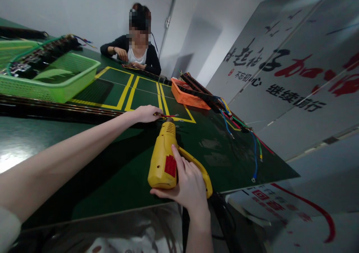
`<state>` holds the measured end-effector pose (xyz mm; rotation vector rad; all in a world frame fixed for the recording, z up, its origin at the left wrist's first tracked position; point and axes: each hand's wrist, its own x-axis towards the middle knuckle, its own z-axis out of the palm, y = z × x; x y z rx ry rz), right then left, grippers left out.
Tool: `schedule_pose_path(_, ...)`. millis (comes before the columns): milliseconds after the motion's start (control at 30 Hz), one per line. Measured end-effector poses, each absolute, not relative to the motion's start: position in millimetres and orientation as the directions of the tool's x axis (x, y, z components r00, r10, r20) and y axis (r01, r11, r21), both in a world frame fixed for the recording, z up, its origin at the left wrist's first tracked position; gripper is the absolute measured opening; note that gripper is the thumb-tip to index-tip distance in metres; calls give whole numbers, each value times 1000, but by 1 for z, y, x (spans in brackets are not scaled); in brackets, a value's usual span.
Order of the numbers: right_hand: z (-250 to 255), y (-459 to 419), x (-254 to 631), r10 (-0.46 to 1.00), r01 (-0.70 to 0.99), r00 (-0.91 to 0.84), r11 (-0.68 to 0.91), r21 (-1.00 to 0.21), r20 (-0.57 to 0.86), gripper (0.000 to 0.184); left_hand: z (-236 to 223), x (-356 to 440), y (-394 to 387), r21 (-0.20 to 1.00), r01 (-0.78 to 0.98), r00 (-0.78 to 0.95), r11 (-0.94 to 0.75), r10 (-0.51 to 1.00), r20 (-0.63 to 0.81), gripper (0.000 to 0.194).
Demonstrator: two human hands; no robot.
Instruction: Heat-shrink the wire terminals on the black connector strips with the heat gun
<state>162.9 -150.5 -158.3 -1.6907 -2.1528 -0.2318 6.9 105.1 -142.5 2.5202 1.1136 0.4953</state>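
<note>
A yellow heat gun (162, 159) with a red label lies in the grip of my right hand (188, 180), its nozzle pointing away from me. Just beyond that nozzle, my left hand (148, 113) is closed on thin wires (168, 116), one of them red. Small metal ring terminals (181, 120) show at the wire ends, close to the nozzle. A long dark wire harness (70, 109) runs leftward across the table from my left hand. My left fingertips are partly hidden from view.
A green basket (80, 79) holding a dark harness stands at the left. Another harness with coloured leads lies over an orange basket (190, 98) at the right. Yellow tape frames mark the green table (224, 170). Across it sits a person (137, 51), hands on a dark strip.
</note>
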Motion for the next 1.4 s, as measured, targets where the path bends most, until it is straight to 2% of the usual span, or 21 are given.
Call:
schedule_pose_path(67,-158,-150,161,892,958,-201,265,-109,404,119,-144,8,104,495,603,643,-626,748,162,39)
schedule_pose_path(133,-158,-149,158,887,959,-202,266,-102,415,119,-146,9,106,618,509,682,-599,719,135,41)
schedule_pose_path(200,-158,-148,155,887,960,-199,261,-97,416,120,-147,9,109,747,411,709,-522,699,98,50)
schedule_pose_path(267,-157,-148,153,891,961,-199,259,-96,408,119,-148,6,114,813,367,706,-452,704,73,61)
schedule_pose_path(333,-157,-149,152,893,960,-205,264,-96,400,117,-148,2,118,805,401,696,-437,717,43,63)
schedule_pose_path(433,-156,-150,151,890,957,-209,271,-102,406,115,-147,-2,120,761,452,732,-466,681,-18,55)
schedule_pose_path(633,-157,-153,147,886,949,-215,289,-127,412,117,-142,-7,113,834,390,792,-391,604,-87,58)
schedule_pose_path(833,-158,-152,145,886,942,-235,308,-131,399,122,-141,-7,113,809,380,817,-449,573,-65,56)
schedule_pose_path(1100,-156,-155,162,884,922,-263,348,-168,386,116,-130,-6,104,632,423,836,-650,548,4,50)
schedule_pose_path(1300,-156,-154,176,872,929,-264,345,-134,413,119,-130,-5,105,571,452,835,-686,550,0,52)
schedule_pose_path(1400,-159,-152,188,870,953,-223,290,-91,440,119,-132,-7,105,586,457,840,-669,542,-36,51)
